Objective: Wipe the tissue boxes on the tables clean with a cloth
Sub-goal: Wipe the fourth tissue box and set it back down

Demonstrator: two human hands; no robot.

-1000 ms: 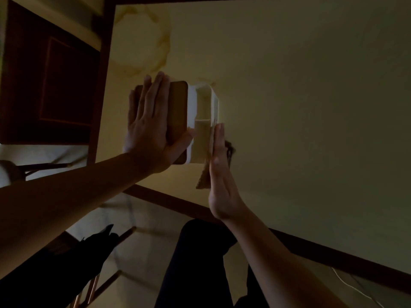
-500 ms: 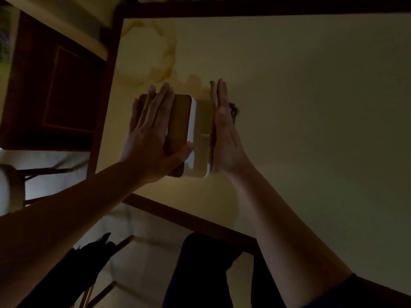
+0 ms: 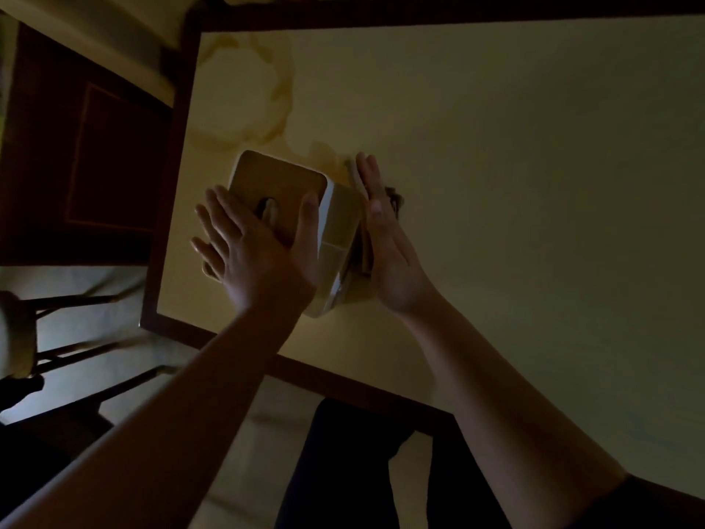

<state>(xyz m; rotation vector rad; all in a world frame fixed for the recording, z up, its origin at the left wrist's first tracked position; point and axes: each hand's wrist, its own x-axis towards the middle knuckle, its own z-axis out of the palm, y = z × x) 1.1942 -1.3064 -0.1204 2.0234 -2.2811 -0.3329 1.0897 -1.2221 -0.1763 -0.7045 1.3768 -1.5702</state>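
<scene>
A tissue box point(image 3: 278, 175) with a brown wooden lid and a pale body stands on the yellow table point(image 3: 496, 147) near its left corner. My left hand point(image 3: 259, 257) lies flat on the near half of the lid, fingers straight, thumb along the lid's right edge. A dark slot shows in the lid just beyond the fingers. My right hand point(image 3: 389, 246) stands on edge, fingers straight, and presses a cloth point(image 3: 362, 253) against the box's right side. Most of the cloth is hidden between palm and box.
Pale ring stains point(image 3: 236, 89) mark the table beyond the box. A dark wooden border point(image 3: 168, 185) frames the table. A dark cabinet point(image 3: 95, 147) and a chair point(image 3: 57, 337) stand to the left. My legs point(image 3: 343, 471) are below the near edge.
My right hand went with the cloth from the box's near end up along its right side. My left hand slid back toward me, baring the far half of the lid.
</scene>
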